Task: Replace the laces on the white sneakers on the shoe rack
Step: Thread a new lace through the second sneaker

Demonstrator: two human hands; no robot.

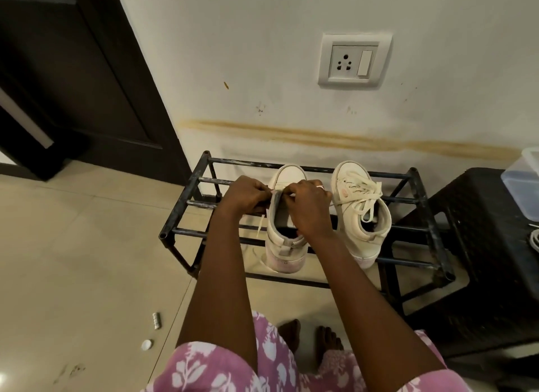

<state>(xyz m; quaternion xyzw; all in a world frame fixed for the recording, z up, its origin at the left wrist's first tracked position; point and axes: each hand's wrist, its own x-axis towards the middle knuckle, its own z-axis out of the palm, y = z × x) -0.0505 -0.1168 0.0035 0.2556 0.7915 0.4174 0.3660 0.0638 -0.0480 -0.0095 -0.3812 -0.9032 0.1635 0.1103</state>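
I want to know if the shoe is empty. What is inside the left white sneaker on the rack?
The left white sneaker on the black metal shoe rack shows only a dark lining in its opening. The right hand and left hand cover the tongue area, so the toe end cannot be seen.

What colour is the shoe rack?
Black, with scuffed pale patches on the bars of the shoe rack. The head view, the only one, shows it.

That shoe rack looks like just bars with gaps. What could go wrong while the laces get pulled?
The left sneaker stands on thin bars of the shoe rack, so a hard tug by either the left hand or the right hand might tip it off. Its loose lace end hangs between bars and could snag.
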